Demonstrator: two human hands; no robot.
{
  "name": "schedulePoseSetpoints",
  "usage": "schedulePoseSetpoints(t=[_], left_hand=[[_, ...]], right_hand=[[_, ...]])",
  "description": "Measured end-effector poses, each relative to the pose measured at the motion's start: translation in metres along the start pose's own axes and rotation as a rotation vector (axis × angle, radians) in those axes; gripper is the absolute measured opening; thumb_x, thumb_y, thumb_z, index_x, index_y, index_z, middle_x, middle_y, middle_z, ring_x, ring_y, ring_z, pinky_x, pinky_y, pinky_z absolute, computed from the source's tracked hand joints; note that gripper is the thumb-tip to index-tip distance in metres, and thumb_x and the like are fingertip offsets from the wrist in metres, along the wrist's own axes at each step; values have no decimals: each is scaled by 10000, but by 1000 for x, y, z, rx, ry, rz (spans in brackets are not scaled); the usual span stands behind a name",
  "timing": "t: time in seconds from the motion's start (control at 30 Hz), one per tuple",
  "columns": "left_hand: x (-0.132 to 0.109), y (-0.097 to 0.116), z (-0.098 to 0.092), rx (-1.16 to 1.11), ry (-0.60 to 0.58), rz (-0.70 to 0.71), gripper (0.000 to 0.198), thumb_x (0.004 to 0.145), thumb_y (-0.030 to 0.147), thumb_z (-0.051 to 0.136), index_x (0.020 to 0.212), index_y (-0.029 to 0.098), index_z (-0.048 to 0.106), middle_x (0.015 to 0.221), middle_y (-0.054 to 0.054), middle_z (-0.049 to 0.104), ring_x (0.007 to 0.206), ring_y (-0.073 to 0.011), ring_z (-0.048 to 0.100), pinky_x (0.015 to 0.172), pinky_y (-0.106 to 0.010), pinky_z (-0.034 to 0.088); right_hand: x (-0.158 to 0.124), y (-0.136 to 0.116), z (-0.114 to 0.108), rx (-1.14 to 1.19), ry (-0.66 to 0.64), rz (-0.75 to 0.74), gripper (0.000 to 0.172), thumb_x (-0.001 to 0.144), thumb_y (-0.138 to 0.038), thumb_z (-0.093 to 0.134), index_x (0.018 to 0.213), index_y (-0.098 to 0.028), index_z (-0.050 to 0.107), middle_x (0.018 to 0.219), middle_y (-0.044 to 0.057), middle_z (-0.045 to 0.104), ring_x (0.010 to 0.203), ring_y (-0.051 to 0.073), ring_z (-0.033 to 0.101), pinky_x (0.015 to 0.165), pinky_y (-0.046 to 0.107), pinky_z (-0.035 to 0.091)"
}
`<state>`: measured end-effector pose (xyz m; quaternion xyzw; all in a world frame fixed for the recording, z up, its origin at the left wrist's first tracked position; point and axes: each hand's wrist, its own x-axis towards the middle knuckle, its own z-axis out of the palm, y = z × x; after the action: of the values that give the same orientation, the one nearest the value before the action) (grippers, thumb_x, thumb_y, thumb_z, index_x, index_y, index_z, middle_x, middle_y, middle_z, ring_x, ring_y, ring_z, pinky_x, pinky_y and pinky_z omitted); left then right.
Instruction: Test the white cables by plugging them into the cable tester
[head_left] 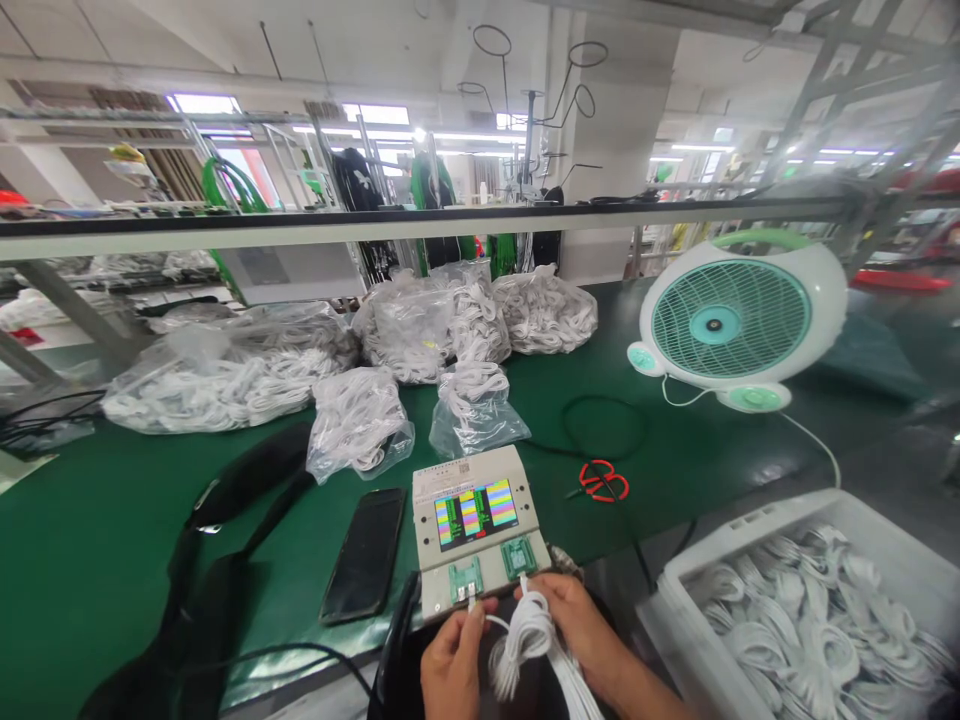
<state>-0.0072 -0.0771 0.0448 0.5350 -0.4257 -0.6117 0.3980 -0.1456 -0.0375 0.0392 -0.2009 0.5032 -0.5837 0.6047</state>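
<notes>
A beige cable tester (480, 525) with a striped colour screen sits at the near edge of the green bench (97, 540). My left hand (450, 660) pinches one plug of a coiled white cable (529, 640) at the tester's left green socket. My right hand (574, 615) holds the coil, with the cable's other plug at the right green socket. The loose cable end hangs down below my hands.
A black phone (365, 553) lies left of the tester, by a black bag with a strap (240, 480). Several clear bags of white cables (360, 420) lie behind. Red scissors (602, 481), a green-white fan (731, 325) and a white bin (750, 540) of cables are on the right.
</notes>
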Motion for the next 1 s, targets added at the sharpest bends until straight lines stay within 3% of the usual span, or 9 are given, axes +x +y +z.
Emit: schedulePoseSetpoints(t=[0.1, 0.3, 0.47, 0.67, 0.83, 1.0], left_hand=[[0, 0, 0, 84, -16, 62, 526, 603, 575, 640, 751, 70, 647, 841, -69, 625, 827, -130, 486, 784, -196, 333], [0, -2, 1, -40, 6, -36, 532, 582, 574, 654, 778, 79, 657, 783, -53, 598, 759, -117, 489, 683, -178, 347], [-2, 3, -1, 87, -28, 66, 558, 599, 594, 635, 768, 63, 652, 819, -64, 615, 807, -117, 478, 750, -173, 340], [5, -3, 1, -77, 7, -80, 579, 511, 598, 698, 718, 62, 630, 818, -84, 621, 800, -136, 514, 744, -193, 385], [5, -7, 3, 4, 41, 23, 561, 583, 615, 641, 650, 61, 586, 786, -84, 619, 774, -127, 499, 730, -198, 371], [3, -4, 3, 81, 1, 45, 612, 599, 652, 599, 729, 55, 635, 759, -74, 610, 757, -123, 491, 720, -192, 365]], right_hand=[[1, 2, -1, 11, 14, 7, 599, 576, -547, 689, 840, -17, 601, 718, 46, 530, 603, 21, 438, 565, 124, 324], [4, 5, -2, 17, 1, 5, 632, 559, -564, 694, 850, -11, 599, 690, 37, 516, 579, 17, 422, 547, 126, 298], [3, 4, -1, 5, 26, 1, 655, 533, -586, 700, 836, -12, 610, 702, 46, 529, 590, 20, 430, 563, 131, 310], [4, 6, -2, -8, 26, 8, 638, 541, -583, 696, 834, -21, 614, 691, 46, 534, 583, 20, 420, 555, 128, 306], [4, 7, -1, 17, 3, 1, 622, 582, -573, 677, 842, -15, 584, 696, 38, 514, 578, 12, 412, 541, 125, 296], [2, 5, 3, 55, 12, 17, 584, 588, -524, 689, 854, -21, 558, 698, 38, 518, 579, 20, 432, 545, 130, 319]])
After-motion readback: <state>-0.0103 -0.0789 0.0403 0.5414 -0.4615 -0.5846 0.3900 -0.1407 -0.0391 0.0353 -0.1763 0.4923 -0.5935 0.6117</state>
